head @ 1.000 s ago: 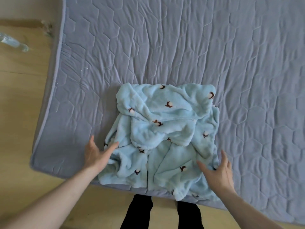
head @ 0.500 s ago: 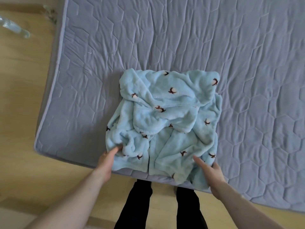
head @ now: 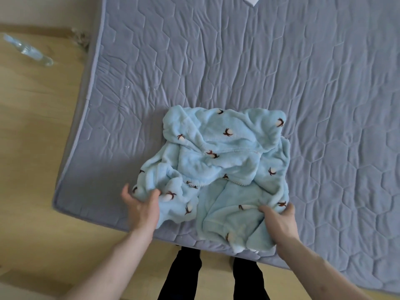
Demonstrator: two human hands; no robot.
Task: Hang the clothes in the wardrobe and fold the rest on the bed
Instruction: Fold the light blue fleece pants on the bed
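Blue fleece garment [head: 218, 161]: left hand [head: 141, 210] and right hand [head: 279, 221] each grip its near edge.

No readable text, labels, brands or numbers are showing anywhere. The light blue fleece garment [head: 218, 167] is carrying only small brown-and-white printed motifs, no lettering. The white flat object at the top edge [head: 252, 1] is possibly a tag or paper, but nothing legible on it.

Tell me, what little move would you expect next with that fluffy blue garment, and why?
Probably lifting the near edge and folding it away over the rest. Both the left hand and right hand grip the blue garment's near corners, and it lies bunched by the bed's edge.
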